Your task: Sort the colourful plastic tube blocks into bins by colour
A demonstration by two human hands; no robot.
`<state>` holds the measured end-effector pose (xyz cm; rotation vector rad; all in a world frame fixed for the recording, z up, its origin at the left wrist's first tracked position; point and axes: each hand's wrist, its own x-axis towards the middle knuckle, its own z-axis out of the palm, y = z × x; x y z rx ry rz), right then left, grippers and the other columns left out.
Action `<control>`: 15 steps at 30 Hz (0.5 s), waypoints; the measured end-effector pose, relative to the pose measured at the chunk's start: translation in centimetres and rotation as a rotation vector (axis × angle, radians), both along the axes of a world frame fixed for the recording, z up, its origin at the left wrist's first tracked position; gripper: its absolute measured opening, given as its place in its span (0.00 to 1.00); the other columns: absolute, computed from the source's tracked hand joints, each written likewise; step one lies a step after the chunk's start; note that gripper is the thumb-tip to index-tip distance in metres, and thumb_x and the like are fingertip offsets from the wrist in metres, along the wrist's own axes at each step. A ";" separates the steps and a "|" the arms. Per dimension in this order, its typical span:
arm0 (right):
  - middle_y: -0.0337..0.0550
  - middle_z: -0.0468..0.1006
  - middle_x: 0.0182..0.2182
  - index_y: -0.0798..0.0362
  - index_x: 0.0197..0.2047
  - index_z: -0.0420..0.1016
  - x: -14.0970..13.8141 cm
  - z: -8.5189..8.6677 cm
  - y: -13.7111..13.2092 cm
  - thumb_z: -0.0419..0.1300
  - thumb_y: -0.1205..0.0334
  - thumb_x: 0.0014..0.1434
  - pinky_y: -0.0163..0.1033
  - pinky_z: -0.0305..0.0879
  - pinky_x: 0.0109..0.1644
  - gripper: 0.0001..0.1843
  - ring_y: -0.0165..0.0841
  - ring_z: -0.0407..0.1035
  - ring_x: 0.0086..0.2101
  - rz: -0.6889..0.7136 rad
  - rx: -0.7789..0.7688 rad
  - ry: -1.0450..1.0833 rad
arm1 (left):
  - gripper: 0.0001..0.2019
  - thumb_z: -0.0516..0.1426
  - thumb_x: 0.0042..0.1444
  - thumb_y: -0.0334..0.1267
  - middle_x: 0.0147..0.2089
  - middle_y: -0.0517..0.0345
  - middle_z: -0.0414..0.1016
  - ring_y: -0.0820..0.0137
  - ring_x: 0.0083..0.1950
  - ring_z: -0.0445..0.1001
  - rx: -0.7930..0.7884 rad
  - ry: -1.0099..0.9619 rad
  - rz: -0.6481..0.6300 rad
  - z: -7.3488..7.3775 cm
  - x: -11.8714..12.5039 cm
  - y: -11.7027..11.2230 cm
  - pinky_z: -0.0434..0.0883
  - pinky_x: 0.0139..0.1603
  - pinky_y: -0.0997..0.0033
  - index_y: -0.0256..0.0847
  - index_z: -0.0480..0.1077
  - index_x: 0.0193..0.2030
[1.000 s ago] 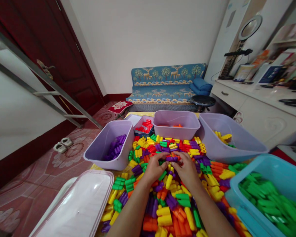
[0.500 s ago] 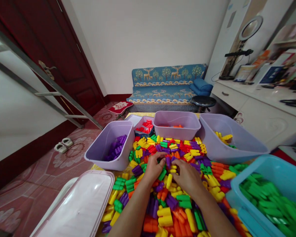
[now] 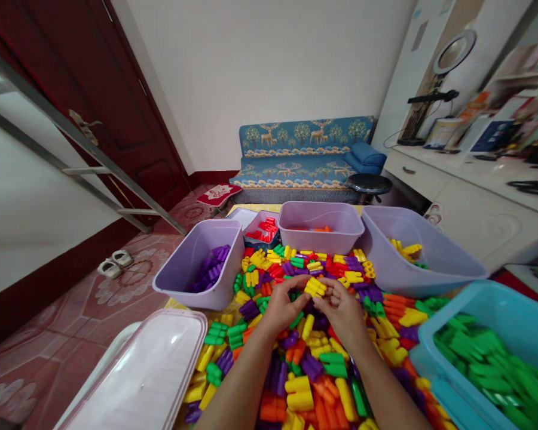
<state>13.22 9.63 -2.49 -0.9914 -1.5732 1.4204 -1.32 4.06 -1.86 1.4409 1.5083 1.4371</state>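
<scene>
A yellow block (image 3: 315, 287) is held up just below the middle of the frame, over the pile. The left hand (image 3: 283, 306) and right hand (image 3: 341, 310) both pinch it, fingers nearly closed, one hand at each side.

Below and around them, the pile (image 3: 299, 392) of mixed yellow, green, purple, orange and red blocks covers most of the counter (image 3: 265, 208); that much lies unsorted. Sorting looks partly done: purple blocks (image 3: 211, 269) in the tub at centre left, red blocks (image 3: 265, 229) in a small box behind it, a few orange ones in the middle tub (image 3: 321, 239), yellow with a little green in the tub at centre right (image 3: 430, 257), and many green blocks (image 3: 488, 364) in the teal tub at lower right.

At upper right, a carton (image 3: 492, 134) and a can (image 3: 442, 132) bear printing, too blurred to read.
</scene>
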 end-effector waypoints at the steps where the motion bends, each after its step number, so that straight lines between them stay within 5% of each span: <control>1: 0.46 0.78 0.36 0.53 0.47 0.66 -0.1 0.1 -0.1 0.63 0.54 0.48 0.42 0.74 0.36 0.23 0.37 0.76 0.33 0.003 -0.012 -0.001 | 0.18 0.59 0.52 0.30 0.47 0.52 0.78 0.64 0.48 0.75 -0.001 -0.004 0.005 0.0 0.0 0.0 0.70 0.52 0.65 0.38 0.73 0.51; 9: 0.37 0.75 0.26 0.53 0.36 0.68 0.7 1.1 0.5 0.67 0.58 0.42 0.33 0.66 0.24 0.18 0.31 0.71 0.25 -0.010 -0.108 0.001 | 0.10 0.56 0.52 0.26 0.41 0.54 0.79 0.67 0.43 0.76 -0.003 -0.026 0.047 0.0 0.1 0.2 0.71 0.48 0.69 0.38 0.75 0.40; 15: 0.31 0.72 0.23 0.54 0.41 0.73 1.6 3.2 2.3 0.71 0.58 0.38 0.29 0.66 0.26 0.25 0.24 0.67 0.22 -0.374 -0.231 0.403 | 0.10 0.57 0.53 0.29 0.41 0.52 0.79 0.67 0.43 0.76 -0.038 0.035 0.126 -0.3 -0.1 0.2 0.72 0.47 0.68 0.37 0.75 0.42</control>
